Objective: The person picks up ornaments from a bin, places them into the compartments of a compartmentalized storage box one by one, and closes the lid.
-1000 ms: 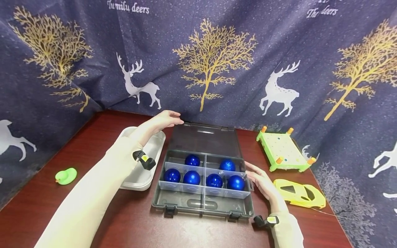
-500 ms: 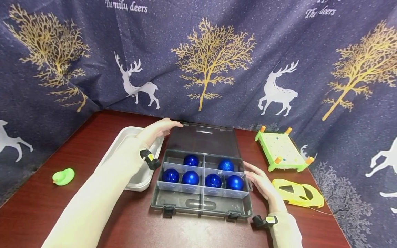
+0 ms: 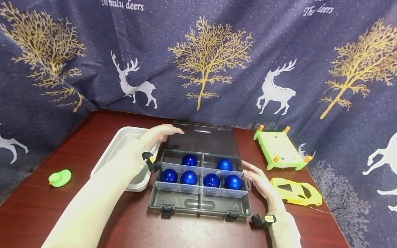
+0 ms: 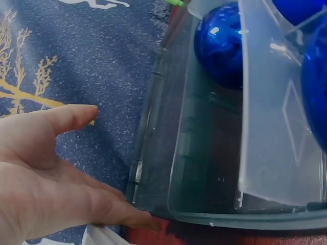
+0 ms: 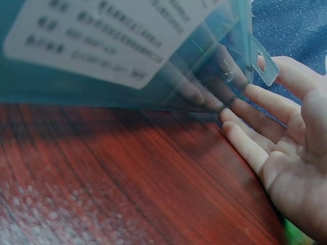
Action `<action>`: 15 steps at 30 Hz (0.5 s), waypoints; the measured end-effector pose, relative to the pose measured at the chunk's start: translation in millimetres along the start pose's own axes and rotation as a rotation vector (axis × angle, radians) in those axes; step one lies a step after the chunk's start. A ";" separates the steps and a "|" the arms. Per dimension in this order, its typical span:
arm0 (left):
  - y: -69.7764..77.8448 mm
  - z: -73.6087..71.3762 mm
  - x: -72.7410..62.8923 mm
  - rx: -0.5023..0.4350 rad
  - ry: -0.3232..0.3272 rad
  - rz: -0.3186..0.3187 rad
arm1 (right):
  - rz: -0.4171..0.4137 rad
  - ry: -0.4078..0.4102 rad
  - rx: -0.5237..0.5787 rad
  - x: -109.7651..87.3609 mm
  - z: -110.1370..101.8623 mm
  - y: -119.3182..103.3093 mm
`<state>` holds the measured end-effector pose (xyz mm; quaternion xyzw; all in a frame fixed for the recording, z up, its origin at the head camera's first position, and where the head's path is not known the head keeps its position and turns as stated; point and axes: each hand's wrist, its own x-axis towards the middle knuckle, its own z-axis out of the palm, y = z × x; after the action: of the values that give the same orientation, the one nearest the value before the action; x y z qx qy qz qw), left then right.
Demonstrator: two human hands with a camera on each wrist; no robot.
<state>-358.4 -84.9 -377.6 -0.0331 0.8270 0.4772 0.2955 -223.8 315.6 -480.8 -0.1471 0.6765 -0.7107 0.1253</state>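
Observation:
A dark translucent compartment box (image 3: 176,199) lies on the table with its lid (image 3: 204,137) folded back flat. Thin clear dividers split it. Several blue balls (image 3: 189,177) sit in the back and middle compartments; the front ones hold none. My left hand (image 3: 161,133) reaches over the lid's left edge, thumb and fingers spread apart and nothing between them. In the left wrist view this hand (image 4: 61,178) is beside the box's lid end. My right hand (image 3: 262,184) rests against the box's right side, and in the right wrist view its extended fingertips (image 5: 237,135) are at the wall.
A white tray (image 3: 105,162) stands left of the box, partly under my left arm. Further left is a green toy duck (image 3: 60,178). On the right lie an upturned green toy table (image 3: 280,150) with orange legs and a yellow toy car (image 3: 297,192).
My left hand has come down and toward me along the lid's left side. My right hand keeps its place by the box, and the head view has shifted slightly.

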 end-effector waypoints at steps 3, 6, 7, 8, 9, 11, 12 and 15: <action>-0.3 2.0 -0.4 -0.022 -0.001 0.001 | 0.002 0.006 -0.003 0.7 -0.4 -0.5; -2.0 5.1 1.8 -0.038 0.008 0.009 | 0.002 0.003 -0.002 0.7 -0.8 -0.7; -2.5 6.3 2.5 -0.036 0.012 0.010 | 0.001 0.002 -0.003 0.5 -0.9 -0.7; -3.0 7.5 3.1 -0.036 0.012 0.014 | -0.001 0.001 -0.004 0.4 -1.0 -0.6; -3.3 8.5 3.5 -0.037 0.016 0.014 | -0.001 -0.001 -0.004 0.3 -0.9 -0.4; -4.0 9.6 4.6 -0.038 0.023 0.010 | 0.000 -0.002 -0.007 0.2 -1.0 0.0; -4.2 9.8 5.1 -0.041 0.026 0.008 | 0.001 -0.001 -0.010 0.2 -1.0 0.3; -5.6 10.8 7.2 -0.060 0.038 0.001 | 0.002 -0.003 -0.009 0.5 -0.8 0.8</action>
<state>-357.5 -77.6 -389.7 -0.0504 0.8178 0.5012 0.2785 -224.6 316.1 -481.6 -0.1480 0.6796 -0.7074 0.1263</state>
